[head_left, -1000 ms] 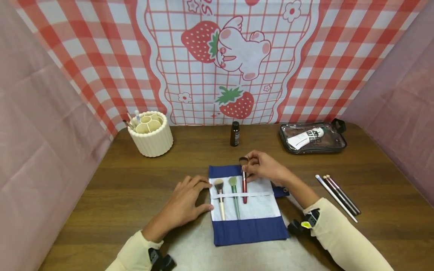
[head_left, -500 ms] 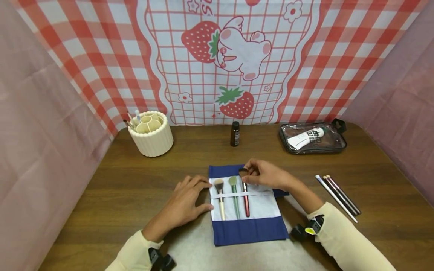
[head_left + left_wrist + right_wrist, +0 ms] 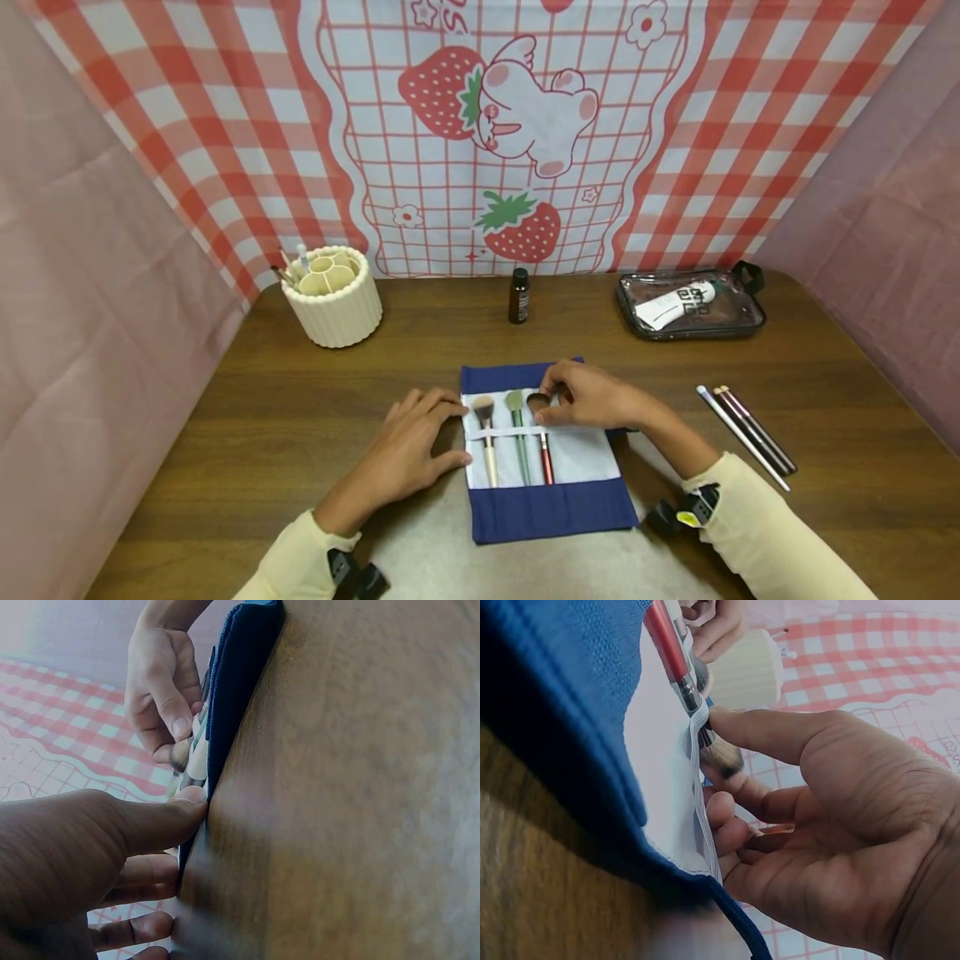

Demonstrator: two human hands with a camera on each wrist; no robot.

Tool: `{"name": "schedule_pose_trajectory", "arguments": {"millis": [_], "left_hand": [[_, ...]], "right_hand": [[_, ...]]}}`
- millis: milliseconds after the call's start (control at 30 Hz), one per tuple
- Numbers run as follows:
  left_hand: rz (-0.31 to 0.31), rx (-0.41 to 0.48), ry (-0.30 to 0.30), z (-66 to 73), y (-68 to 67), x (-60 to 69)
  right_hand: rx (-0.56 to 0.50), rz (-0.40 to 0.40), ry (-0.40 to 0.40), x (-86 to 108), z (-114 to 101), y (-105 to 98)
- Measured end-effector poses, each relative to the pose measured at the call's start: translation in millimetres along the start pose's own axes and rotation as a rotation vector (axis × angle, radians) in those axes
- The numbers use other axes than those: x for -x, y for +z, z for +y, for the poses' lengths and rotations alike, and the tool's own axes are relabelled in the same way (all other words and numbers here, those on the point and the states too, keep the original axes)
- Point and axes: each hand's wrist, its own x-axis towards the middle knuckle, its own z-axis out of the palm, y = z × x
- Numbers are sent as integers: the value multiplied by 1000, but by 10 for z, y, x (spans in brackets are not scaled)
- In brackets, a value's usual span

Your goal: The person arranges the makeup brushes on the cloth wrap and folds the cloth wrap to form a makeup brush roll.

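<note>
Compared with 1 second ago, the red brush (image 3: 547, 468) has travelled down the brush roll (image 3: 555, 510), passing farther beneath the white strap (image 3: 505, 432). Its bristle head now lies roughly level with the heads of the cream brush (image 3: 491, 467) and the green brush (image 3: 522, 458), and its handle end reaches the upper edge of the lower blue band; whether it has entered a pocket there cannot be told. The right hand (image 3: 596, 397) has followed this motion: its thumb and index fingers are clamped on the red brush, near the bristles and just above the strap. The left hand (image 3: 408, 446) has not shifted; its fingers are extended and slightly apart, touching the left edge of the roll and apparently steadying it on the counter (image 3: 247, 450). Judged by alignment, stowing of brush 3 is nearly complete, and release may be the next requirement. The 3 loose brushes (image 3: 763, 434) remain unstowed on the counter, right of the roll.
</note>
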Motion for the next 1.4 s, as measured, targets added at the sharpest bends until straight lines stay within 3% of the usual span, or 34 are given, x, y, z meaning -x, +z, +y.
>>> {"name": "schedule_pose_trajectory", "arguments": {"millis": [167,367,600,867,967,1133,1400], "left_hand": [[-1,4,-2,-6,2,-2],[-6,3,-5,-4,-1,-4],[-7,7,0,0,-1,-9],[-10,7,-4,1,-2,-6],[-10,8,-5,1,0,-5],[-7,7,1,0,8,-6],[-7,8,-4,7,-2,-4]], "right_hand": [[2,7,-24,41,-9,-37],[43,125,16,176,36,-194],[84,248,89,506,105,-517],[253,333,208,919,309,-843],[320,323,266,1053,412,-922],[408,244,355,1239,571,-988],[356,170,439,1379,642,-916]]}}
